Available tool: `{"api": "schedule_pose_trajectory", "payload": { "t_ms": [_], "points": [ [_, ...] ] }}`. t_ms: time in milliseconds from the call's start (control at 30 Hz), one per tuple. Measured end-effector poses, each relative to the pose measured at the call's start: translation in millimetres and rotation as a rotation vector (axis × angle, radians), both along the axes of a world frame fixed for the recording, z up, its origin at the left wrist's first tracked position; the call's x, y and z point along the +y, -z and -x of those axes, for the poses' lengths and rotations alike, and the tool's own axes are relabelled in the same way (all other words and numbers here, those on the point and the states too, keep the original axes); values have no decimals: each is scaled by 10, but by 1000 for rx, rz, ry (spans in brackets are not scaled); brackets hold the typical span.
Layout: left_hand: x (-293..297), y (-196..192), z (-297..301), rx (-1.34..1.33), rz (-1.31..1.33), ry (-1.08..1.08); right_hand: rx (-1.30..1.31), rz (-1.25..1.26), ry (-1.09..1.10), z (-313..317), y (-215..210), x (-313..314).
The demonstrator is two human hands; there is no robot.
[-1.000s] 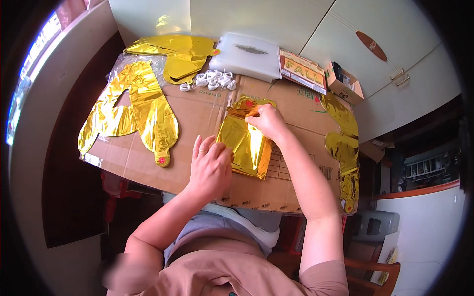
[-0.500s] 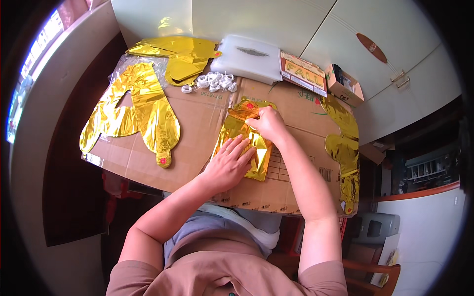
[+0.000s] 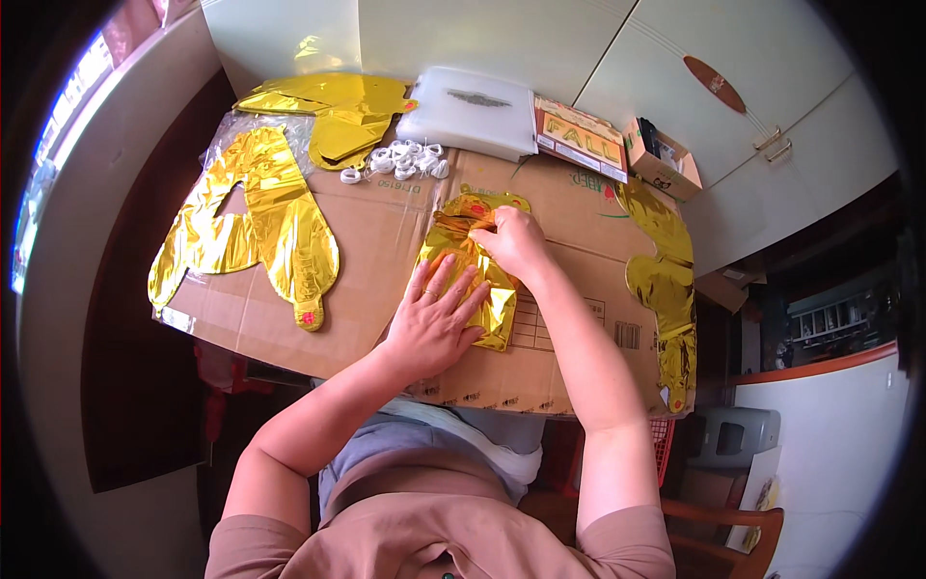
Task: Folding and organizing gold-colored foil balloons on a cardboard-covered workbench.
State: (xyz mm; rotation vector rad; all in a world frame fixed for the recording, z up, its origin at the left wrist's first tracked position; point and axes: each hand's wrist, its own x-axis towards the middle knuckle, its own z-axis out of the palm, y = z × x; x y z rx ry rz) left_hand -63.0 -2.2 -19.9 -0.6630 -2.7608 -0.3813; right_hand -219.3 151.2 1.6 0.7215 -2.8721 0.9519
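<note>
A folded gold foil balloon [image 3: 470,253] lies in the middle of a flattened cardboard sheet [image 3: 367,241]. My left hand [image 3: 436,317] lies flat on its lower half with fingers spread, pressing it down. My right hand [image 3: 511,241] pinches a fold at the balloon's upper part, fingers closed on the foil.
A large flat gold foil balloon [image 3: 256,222] lies at the left, more gold foil [image 3: 338,111] at the back, another gold strip [image 3: 666,289] along the right edge. Small white rings [image 3: 400,159], a white plastic packet [image 3: 468,111], a printed packet [image 3: 579,140] and a small open box [image 3: 661,159] sit behind.
My left hand slid from the bare cardboard rightward onto the folded balloon and now presses on it. My right hand stayed on the top fold.
</note>
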Motion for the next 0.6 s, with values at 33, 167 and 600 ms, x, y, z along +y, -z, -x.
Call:
{"api": "schedule_pose_trajectory", "payload": {
  "t_ms": [33,167,600],
  "points": [
    [3,-4,1,19,-27,-3,-25,28,0,1,7,8],
    [11,11,15,78,-103,7,-55,91,-3,28,62,52],
    [22,33,20,16,-129,9,-56,88,-4,2,41,45]
  ]
}}
